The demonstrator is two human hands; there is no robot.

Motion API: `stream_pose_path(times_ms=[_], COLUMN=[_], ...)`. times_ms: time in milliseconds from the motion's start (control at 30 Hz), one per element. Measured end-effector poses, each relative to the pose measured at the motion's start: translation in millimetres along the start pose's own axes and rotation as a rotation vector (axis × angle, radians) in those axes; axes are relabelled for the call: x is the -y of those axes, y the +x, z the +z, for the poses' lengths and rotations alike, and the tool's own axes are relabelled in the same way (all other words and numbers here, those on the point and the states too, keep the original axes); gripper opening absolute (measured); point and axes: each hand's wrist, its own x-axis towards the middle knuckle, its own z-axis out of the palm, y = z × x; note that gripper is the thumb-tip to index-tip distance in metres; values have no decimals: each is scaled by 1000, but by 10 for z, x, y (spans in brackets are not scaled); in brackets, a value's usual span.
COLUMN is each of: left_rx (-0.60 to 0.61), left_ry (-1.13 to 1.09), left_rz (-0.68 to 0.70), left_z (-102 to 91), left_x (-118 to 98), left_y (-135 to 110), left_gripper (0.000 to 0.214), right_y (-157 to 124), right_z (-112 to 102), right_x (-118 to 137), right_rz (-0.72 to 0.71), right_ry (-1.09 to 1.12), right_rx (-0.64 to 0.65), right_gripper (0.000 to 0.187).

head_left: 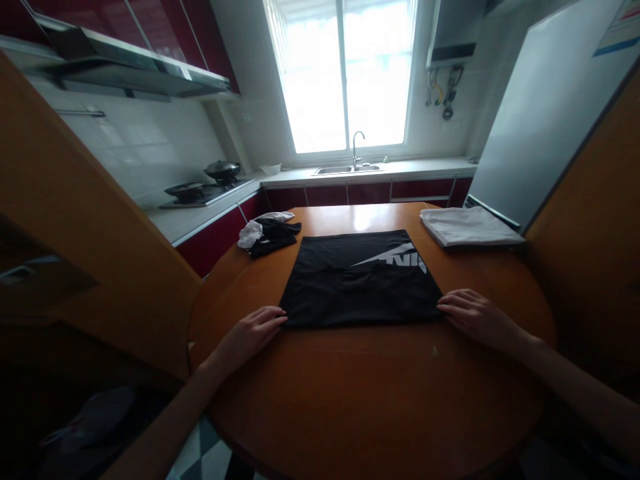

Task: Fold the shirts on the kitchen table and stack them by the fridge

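Observation:
A black T-shirt (345, 293) with a pale grey printed logo lies folded into a flat rectangle on the wooden table (370, 400). At its near left corner, my left hand (257, 327) pinches the cloth between thumb and fingers. My right hand (470, 313) grips the near right corner in the same way. The near edge of the shirt runs fairly straight between both hands. Part of the logo is cut off by the fold and the right edge.
Crumpled black and white clothes (270, 233) lie at the table's far left. A stack of folded white cloth (470, 227) sits at the far right, near the fridge (540, 113). Beyond are a counter with a sink (349, 171) and a stove with pans (223, 171).

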Motion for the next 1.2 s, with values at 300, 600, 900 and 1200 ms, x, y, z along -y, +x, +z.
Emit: stream_pose_path(times_ms=[300,600,900,1200], left_rx=[-75,-122,-423,-148], left_ry=[53,-232,-405,-481], left_rz=[46,-164,-447,-672], left_z=[-103,-476,-793,-155], left_x=[-47,-279,-382,245], left_y=[18,-82,3,694], left_gripper=[23,16,22,47], right_y=[9,29,345,901], right_z=[-48,-470,-971,22], right_x=[36,257,419,-224], right_rz=[33,198,517,821], right_ry=[99,351,425,548], right_rx=[-53,-15,-194,-132], right_gripper=[20,12,16,20])
